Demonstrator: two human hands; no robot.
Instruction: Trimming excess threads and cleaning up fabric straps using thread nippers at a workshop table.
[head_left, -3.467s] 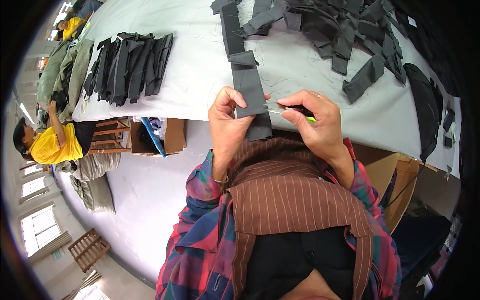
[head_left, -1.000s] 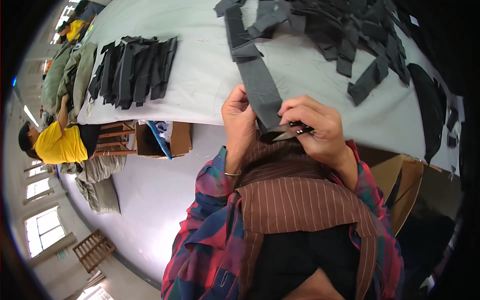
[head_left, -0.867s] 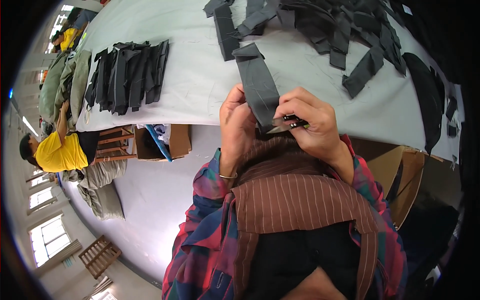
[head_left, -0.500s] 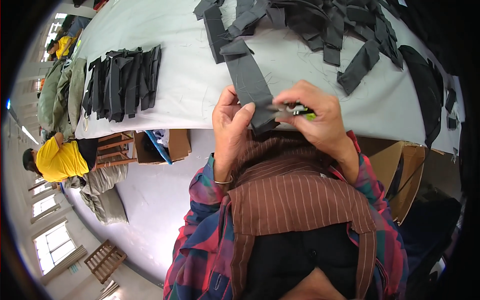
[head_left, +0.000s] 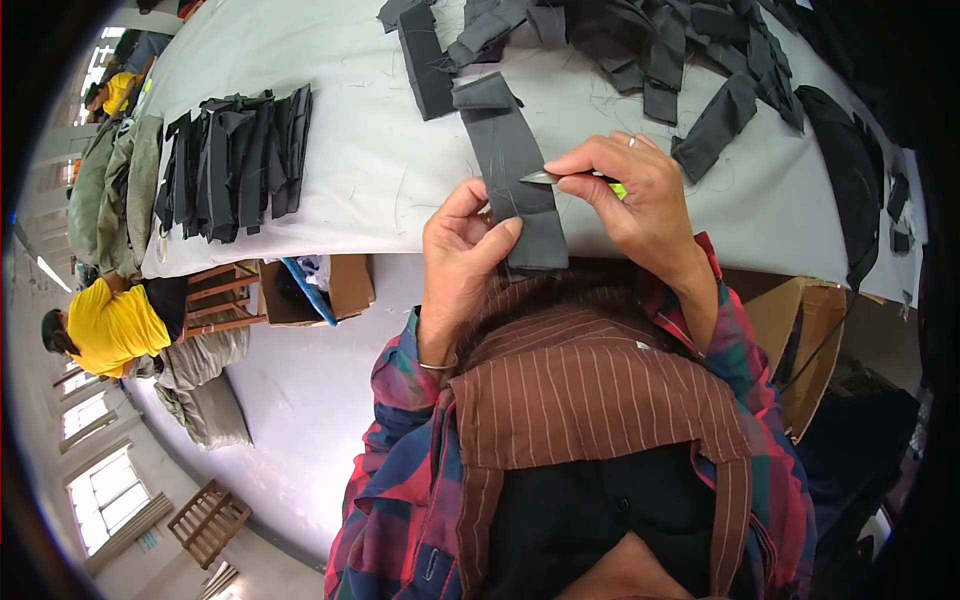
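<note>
My left hand [head_left: 462, 248] is closed on a dark grey fabric strip [head_left: 508, 140], its thumb on top near the strip's lower end. The strip lies at a slant over the table edge, its far end folded over, with loose threads on it. In my right hand [head_left: 638, 196] is a pair of thread snips [head_left: 540, 178]. Their pointed metal blades look closed and reach over the strip's right edge; a bit of yellow-green handle shows between my fingers.
The pale cloth-covered table [head_left: 370, 130] carries a row of stacked dark strips [head_left: 235, 165] at left and a loose pile [head_left: 640, 45] at the far side. Cardboard boxes [head_left: 350, 288] stand below the table. A person in a yellow shirt [head_left: 115, 325] is at the left.
The snips and my right hand have moved up, away from the strip's near end. The strip has shifted slightly right, its near end now flatter. My left hand keeps its hold.
</note>
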